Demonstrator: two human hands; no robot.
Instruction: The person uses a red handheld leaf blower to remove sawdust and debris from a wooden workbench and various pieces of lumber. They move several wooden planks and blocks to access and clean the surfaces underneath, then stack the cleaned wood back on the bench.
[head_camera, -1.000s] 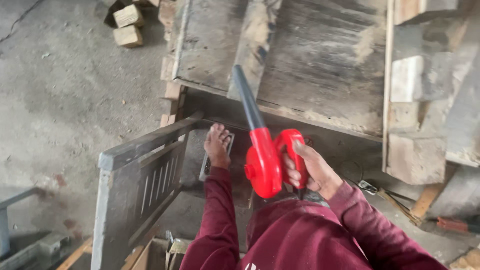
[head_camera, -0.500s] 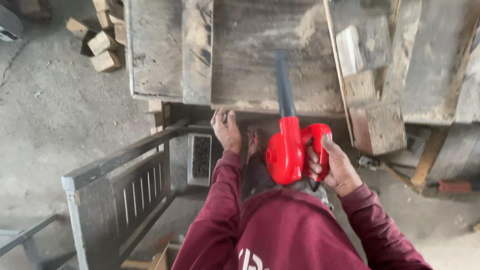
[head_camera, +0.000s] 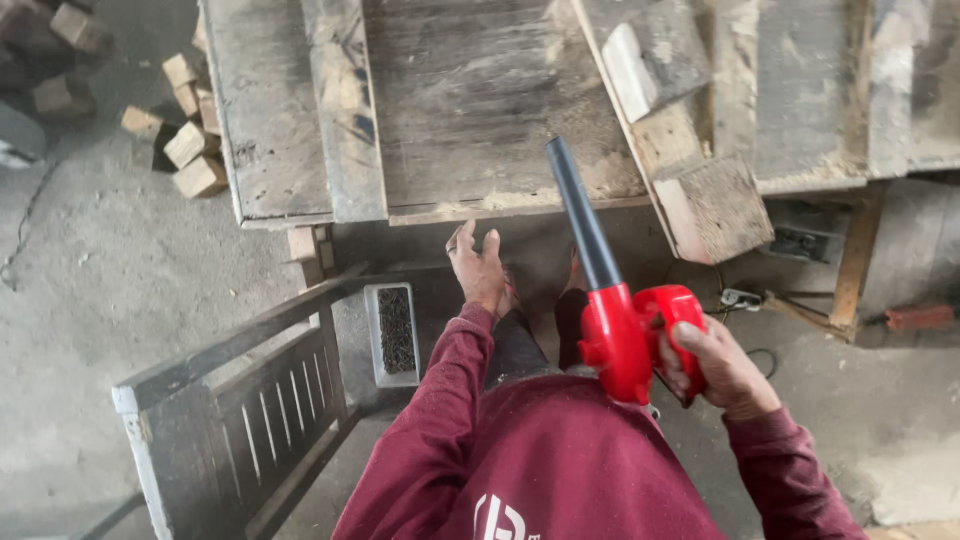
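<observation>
I'd keep my right hand (head_camera: 722, 372) clenched on the red blower (head_camera: 622, 335), nozzle low over the dusty workbench (head_camera: 480, 110); left hand (head_camera: 478, 268) hangs open, probably empty.

The right hand (head_camera: 722, 368) grips the handle of a red blower (head_camera: 625, 335), whose dark nozzle points up toward the edge of the dusty wooden tabletop (head_camera: 470, 110). The left hand (head_camera: 478, 268) hangs empty, fingers (head_camera: 462, 240) spread, below that edge. A small tray of dark nails (head_camera: 396, 333) sits on the floor beside a grey slatted frame (head_camera: 235, 420).
</observation>
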